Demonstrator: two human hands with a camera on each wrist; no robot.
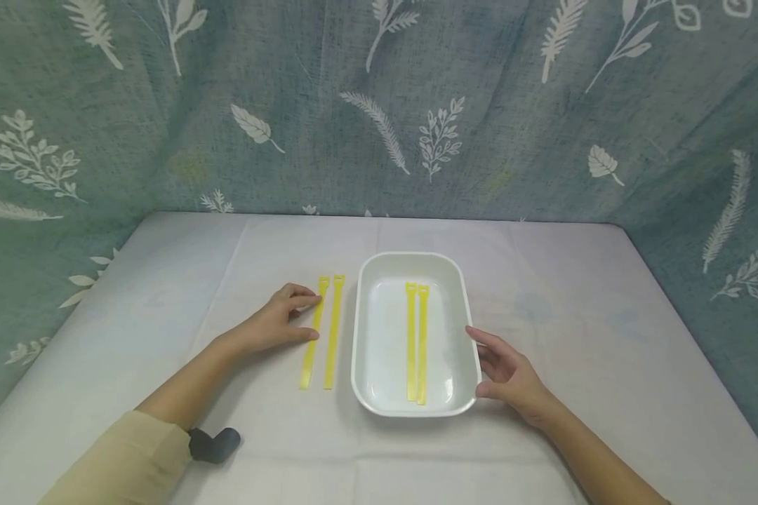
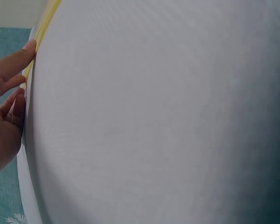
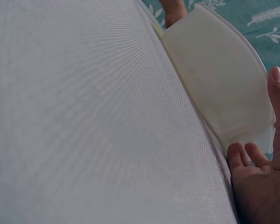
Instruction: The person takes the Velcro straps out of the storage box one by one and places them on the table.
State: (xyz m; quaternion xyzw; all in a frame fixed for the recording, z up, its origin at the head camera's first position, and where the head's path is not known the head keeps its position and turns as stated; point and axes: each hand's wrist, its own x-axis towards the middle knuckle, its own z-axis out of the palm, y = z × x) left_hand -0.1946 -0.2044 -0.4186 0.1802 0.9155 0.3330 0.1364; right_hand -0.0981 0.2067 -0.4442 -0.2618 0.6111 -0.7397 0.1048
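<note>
Two yellow cable straps with slotted heads lie side by side on the table left of the white tray; the outer strap [image 1: 307,366] is under the fingertips of my left hand [image 1: 274,321]. Thumb and fingers touch it at two spots, spread apart along its length. Beside it, nearer the tray, is the other loose strap [image 1: 332,337]. Inside the white tray [image 1: 368,403] a pair of the same straps [image 1: 411,344] lies lengthwise. My right hand [image 1: 512,379] rests at the tray's right side, fingertips at the rim and thumb by the near corner.
A white cloth covers the table [image 1: 562,308]. Behind it hangs a green-blue curtain [image 1: 303,161] with white leaf prints. A dark grey rounded piece [image 1: 216,445] sticks out beside the left sleeve [image 1: 126,456].
</note>
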